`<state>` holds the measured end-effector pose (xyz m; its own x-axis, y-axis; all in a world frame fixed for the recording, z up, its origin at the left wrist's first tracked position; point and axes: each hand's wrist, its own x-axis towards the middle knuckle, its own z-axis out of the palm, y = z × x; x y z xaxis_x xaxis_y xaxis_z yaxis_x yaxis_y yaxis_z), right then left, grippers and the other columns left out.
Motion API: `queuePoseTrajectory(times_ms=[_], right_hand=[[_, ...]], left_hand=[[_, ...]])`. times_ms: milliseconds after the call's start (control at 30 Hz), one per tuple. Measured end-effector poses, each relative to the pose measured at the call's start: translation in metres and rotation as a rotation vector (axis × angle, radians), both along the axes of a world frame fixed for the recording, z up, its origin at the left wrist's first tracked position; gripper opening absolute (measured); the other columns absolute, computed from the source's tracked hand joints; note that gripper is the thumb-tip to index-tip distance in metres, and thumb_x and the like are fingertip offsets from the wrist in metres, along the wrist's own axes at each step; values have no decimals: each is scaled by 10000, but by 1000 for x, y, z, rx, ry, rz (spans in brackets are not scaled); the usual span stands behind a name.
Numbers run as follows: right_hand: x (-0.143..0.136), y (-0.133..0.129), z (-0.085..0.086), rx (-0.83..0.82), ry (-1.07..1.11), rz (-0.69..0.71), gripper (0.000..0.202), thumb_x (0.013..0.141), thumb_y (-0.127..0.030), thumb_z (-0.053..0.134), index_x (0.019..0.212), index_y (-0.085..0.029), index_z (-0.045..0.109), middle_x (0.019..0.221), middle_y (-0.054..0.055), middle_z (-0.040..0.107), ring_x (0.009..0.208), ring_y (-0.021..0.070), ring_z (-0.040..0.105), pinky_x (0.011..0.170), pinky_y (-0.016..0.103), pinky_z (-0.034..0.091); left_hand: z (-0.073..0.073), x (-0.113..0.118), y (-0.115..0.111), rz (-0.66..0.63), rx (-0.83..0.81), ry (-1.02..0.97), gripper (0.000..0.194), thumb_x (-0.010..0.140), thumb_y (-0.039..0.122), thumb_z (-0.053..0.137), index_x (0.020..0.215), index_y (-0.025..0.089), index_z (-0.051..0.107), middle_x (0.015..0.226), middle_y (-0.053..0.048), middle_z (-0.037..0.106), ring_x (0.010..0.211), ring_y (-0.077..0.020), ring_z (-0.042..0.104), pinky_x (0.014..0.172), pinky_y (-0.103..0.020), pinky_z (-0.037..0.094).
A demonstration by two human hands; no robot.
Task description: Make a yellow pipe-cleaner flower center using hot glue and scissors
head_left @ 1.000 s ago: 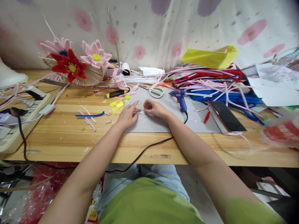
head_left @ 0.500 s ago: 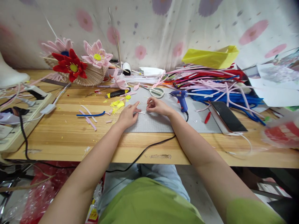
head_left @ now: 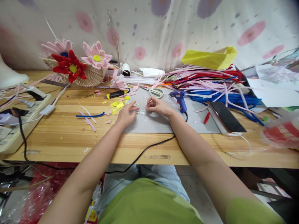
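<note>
In the head view, the left hand [head_left: 126,115] is seen laid over the grey cutting mat [head_left: 154,126], its fingers extended and loosely spread. By its fingertips, in the gap before the right hand [head_left: 158,106], thin white strips [head_left: 141,113] are scattered on the mat. The thumb and forefinger of the right hand are brought close together; whether a strip is pinched there cannot be told. Just beyond the right hand, 1 pair of scissors [head_left: 157,92] is laid, and to its right 1 blue hot-glue gun [head_left: 180,99] is placed. Beyond the left hand, 1 yellow-and-black utility knife [head_left: 117,93] and yellow scraps [head_left: 119,105] are seen; to its left, 1 blue chenille stem [head_left: 91,115] is laid across paler pieces [head_left: 88,121].
</note>
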<state>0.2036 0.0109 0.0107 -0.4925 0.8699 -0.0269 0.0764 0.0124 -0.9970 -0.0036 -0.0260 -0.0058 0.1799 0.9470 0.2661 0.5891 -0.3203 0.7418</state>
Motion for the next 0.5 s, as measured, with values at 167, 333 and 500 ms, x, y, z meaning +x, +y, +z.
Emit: queuePoseTrajectory(times_ms=[167,333,500], right_hand=[[-10,0,-5,63,-6,-47,386,562,-248,705,817,-217,416,681,-57,615,606,83,546,574,213,396],[-14,1,-9,150,-56,-57,367,569,-253,682,819,-222,414,687,-58,617,627,94,559,605,229,420],[-15,1,-9,198,-77,-45,355,589,-271,659,832,-225,405,696,-55,613,636,98,555,617,238,421]], left_hand=[[4,3,0,93,-10,-179,473,799,212,555,1268,184,501,995,-60,725,986,-170,649,890,-329,487],[10,6,1,224,41,-282,533,800,308,618,1298,220,450,1112,-73,674,879,-137,657,804,-283,504],[11,9,-2,100,7,-24,339,732,256,690,1061,204,628,984,-41,692,835,-150,638,782,-295,495]])
